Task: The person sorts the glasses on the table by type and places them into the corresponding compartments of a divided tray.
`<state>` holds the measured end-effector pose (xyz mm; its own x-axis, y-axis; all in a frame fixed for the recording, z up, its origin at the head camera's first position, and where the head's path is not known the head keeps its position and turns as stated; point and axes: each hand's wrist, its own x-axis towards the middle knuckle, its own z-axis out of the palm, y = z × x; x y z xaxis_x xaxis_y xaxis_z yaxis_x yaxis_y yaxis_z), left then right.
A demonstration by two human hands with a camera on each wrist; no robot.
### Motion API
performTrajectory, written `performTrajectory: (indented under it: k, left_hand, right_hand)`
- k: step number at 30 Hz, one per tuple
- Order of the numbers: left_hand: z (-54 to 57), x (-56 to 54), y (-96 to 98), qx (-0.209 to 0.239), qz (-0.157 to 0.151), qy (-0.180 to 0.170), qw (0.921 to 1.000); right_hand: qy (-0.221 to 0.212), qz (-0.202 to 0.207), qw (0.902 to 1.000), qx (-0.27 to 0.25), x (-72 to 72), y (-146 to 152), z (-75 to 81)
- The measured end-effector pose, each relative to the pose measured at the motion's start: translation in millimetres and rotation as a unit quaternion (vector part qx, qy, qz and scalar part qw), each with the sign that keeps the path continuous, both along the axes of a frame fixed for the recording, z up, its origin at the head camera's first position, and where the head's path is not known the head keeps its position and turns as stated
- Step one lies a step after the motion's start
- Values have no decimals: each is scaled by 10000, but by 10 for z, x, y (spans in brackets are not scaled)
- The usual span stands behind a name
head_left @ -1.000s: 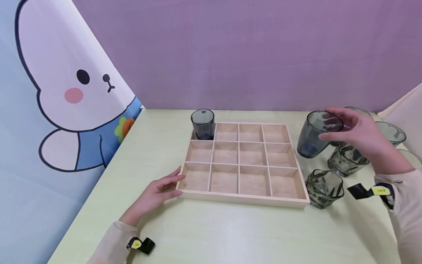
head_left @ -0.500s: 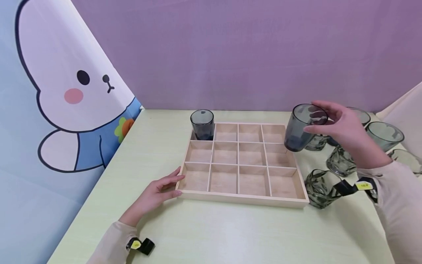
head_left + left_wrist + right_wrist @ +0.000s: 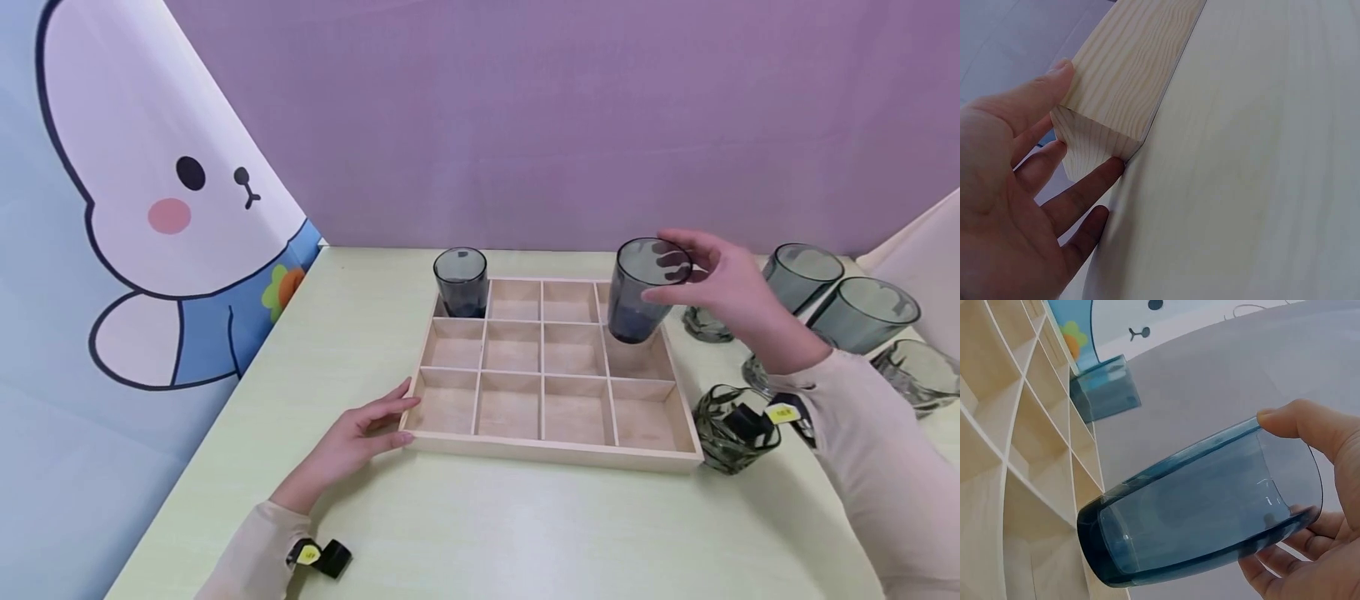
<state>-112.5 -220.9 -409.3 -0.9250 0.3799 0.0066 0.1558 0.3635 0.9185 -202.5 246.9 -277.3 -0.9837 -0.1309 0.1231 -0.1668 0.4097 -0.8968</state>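
Observation:
A tall blue-grey drinking glass (image 3: 641, 287) is held slightly tilted over the back right of the compartmented wooden tray (image 3: 551, 451). My right hand (image 3: 720, 279) grips it near the rim, thumb on one side and fingers on the other; the right wrist view shows the glass (image 3: 1197, 506) whole. A similar glass (image 3: 461, 283) stands in the tray's back left compartment. My left hand (image 3: 360, 437) touches the tray's front left corner with relaxed, fairly straight fingers. In the left wrist view its thumb and fingertips lie against two faces of that wooden corner (image 3: 1116, 75).
Right of the tray stand two more tall glasses (image 3: 866, 315) and several short faceted ones, such as a faceted glass (image 3: 731, 446) close beside the tray's front right corner. A purple backdrop (image 3: 555, 125) rises behind the table.
My right hand has carried the tall glass leftward from among the other glasses to above the tray. My left hand has stayed at the tray's corner.

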Motion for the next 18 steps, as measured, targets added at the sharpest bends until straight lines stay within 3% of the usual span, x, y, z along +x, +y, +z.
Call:
performTrajectory:
  k: [18]
  left_hand:
    - [1,19,10,108,13,-42,9999]
  right_hand:
    - [80,412,9984,-366,-119,-443,-52]
